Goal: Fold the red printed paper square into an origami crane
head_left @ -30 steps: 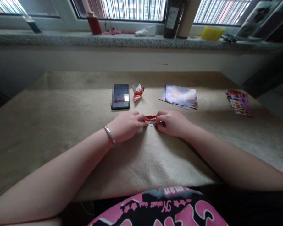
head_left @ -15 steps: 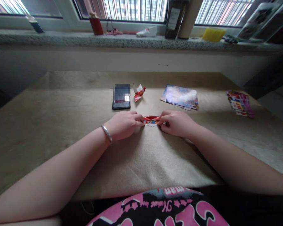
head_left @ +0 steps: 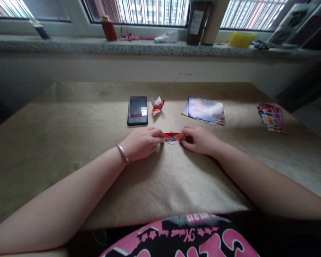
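A small folded piece of red patterned paper (head_left: 171, 137) lies in the middle of the table, with a pale pointed flap along its near edge. My left hand (head_left: 144, 142) is closed on its left end, a bracelet round the wrist. On the right end, the fingertips of my right hand (head_left: 196, 140) pinch the paper. Its two ends are hidden under my fingers. Just beyond my left hand stands a folded red and white paper crane (head_left: 157, 105).
A phone (head_left: 137, 117) lies left of the crane. Printed sheets (head_left: 206, 110) are stacked to the right, and colourful cards (head_left: 272, 117) lie farther right on the table (head_left: 69, 150). Behind is a stone windowsill (head_left: 149, 47) holding bottles and a yellow object (head_left: 241, 40).
My right fingers have shifted slightly at the paper's right end. Both hands stay on the paper, and the other things have not moved.
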### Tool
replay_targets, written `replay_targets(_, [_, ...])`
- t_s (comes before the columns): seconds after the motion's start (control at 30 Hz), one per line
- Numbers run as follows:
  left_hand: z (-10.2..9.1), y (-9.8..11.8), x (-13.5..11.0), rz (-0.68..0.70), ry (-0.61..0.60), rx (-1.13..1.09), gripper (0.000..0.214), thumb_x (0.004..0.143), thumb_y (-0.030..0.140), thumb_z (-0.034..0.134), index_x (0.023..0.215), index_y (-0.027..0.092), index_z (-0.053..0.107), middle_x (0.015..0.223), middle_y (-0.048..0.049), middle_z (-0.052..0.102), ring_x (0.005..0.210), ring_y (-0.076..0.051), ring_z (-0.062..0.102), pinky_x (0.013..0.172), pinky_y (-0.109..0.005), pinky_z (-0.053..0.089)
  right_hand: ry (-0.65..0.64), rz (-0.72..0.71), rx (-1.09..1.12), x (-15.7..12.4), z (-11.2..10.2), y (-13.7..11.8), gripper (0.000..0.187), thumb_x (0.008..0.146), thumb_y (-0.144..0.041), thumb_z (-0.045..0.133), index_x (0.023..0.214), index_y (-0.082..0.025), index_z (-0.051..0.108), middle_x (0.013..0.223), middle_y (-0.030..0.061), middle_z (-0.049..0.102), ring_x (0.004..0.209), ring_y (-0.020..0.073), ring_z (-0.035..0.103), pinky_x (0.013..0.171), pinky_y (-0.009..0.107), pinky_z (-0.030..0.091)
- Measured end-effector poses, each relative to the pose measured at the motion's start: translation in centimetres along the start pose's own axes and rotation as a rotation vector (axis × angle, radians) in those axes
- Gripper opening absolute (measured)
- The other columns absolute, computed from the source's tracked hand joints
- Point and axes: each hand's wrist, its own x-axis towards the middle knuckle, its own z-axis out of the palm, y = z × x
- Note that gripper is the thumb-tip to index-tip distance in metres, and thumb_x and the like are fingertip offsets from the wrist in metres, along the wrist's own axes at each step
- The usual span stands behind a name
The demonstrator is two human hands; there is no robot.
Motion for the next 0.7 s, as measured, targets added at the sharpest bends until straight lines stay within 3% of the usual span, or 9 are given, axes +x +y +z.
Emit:
replay_targets(0.2, [0.7, -0.2, 0.0, -0.059, 0.034, -0.111, 0.028, 0.077, 0.009, 0.048, 0.098, 0.019, 0.064, 0.109, -0.0055, 0.059, 0.095, -0.018, 0.055, 0.085, -0.031, 0.048, 0.077, 0.065, 0.072, 0.3, 0.7, 0.5, 0.017, 0.074, -0.02, 0.056, 0.09, -0.018, 0.059, 0.081, 0.0019, 0.061, 0.062, 0.011, 0.051, 0.056, 0.022, 0.037])
replay_targets(0.4, [1.0, -0.2, 0.1, -0.076, 0.031, -0.163, 0.03, 0.078, 0.01, 0.047, 0.103, 0.019, 0.06, 0.119, -0.0059, 0.056, 0.105, -0.02, 0.052, 0.091, -0.036, 0.045, 0.157, 0.106, -0.052, 0.3, 0.9, -0.1, 0.041, 0.078, -0.031, 0.056, 0.117, -0.017, 0.055, 0.109, 0.0091, 0.057, 0.087, 0.0186, 0.058, 0.075, 0.029, 0.045])
replay_targets(0.57, [1.2, 0.1, 0.4, -0.146, 0.055, -0.192, 0.034, 0.08, 0.014, 0.049, 0.114, 0.015, 0.054, 0.115, -0.0083, 0.059, 0.103, -0.02, 0.053, 0.093, -0.036, 0.044, 0.084, 0.058, -0.09, 0.3, 0.9, -0.5, 0.031, 0.08, -0.04, 0.056, 0.102, -0.02, 0.065, 0.109, 0.0086, 0.056, 0.087, 0.0194, 0.059, 0.077, 0.031, 0.047])
replay_targets(0.7, [1.5, 0.3, 0.5, -0.186, 0.067, -0.174, 0.041, 0.087, 0.027, 0.049, 0.126, 0.014, 0.047, 0.115, -0.0097, 0.06, 0.102, -0.022, 0.053, 0.092, -0.037, 0.044, 0.075, 0.024, -0.092, 0.2, 0.9, -1.0, 0.031, 0.08, -0.045, 0.056, 0.101, -0.023, 0.065, 0.117, 0.0076, 0.053, 0.089, 0.0194, 0.06, 0.079, 0.033, 0.048])
